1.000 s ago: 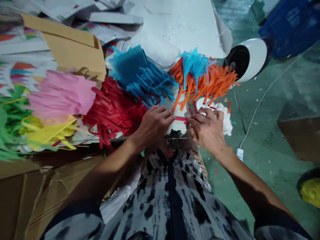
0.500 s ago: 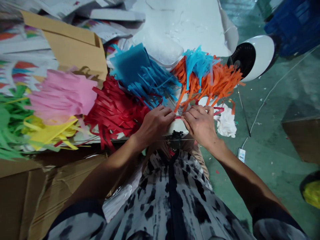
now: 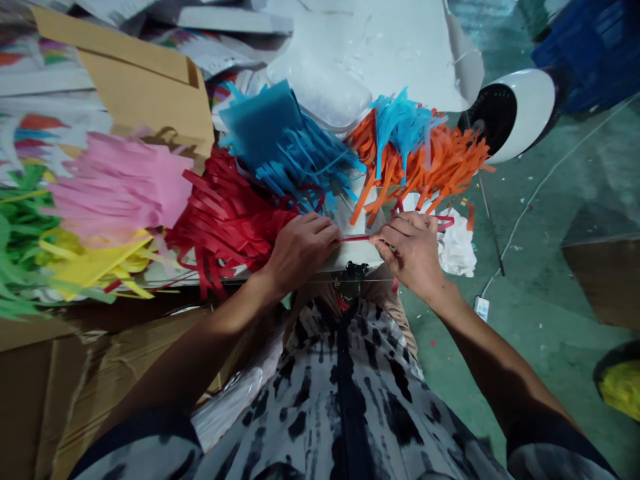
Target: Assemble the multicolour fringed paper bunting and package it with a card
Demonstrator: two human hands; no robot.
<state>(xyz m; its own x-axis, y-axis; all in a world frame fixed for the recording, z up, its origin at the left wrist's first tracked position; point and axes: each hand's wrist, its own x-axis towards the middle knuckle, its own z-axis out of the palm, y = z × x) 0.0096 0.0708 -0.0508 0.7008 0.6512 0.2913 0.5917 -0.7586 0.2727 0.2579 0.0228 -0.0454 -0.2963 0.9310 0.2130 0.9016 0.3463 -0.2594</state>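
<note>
Red strip [image 3: 356, 238]: drawn straight between left hand [image 3: 306, 245] and right hand [image 3: 411, 245], at the counter [image 3: 361, 253]
Left hand: fingers closed on the strip
Right hand: pinching it by the fingertips
Red fringe [image 3: 227, 217]: beside the left hand
Orange fringe [image 3: 440, 163]: beyond the right hand

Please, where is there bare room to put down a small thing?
Mostly bare: the white sheet behind the orange fringe. A small bare patch of table shows below the red strip, between left hand and right hand. Crowded: left of the left hand, where red fringe, pink fringe, yellow fringe and green fringe lie packed.
</note>
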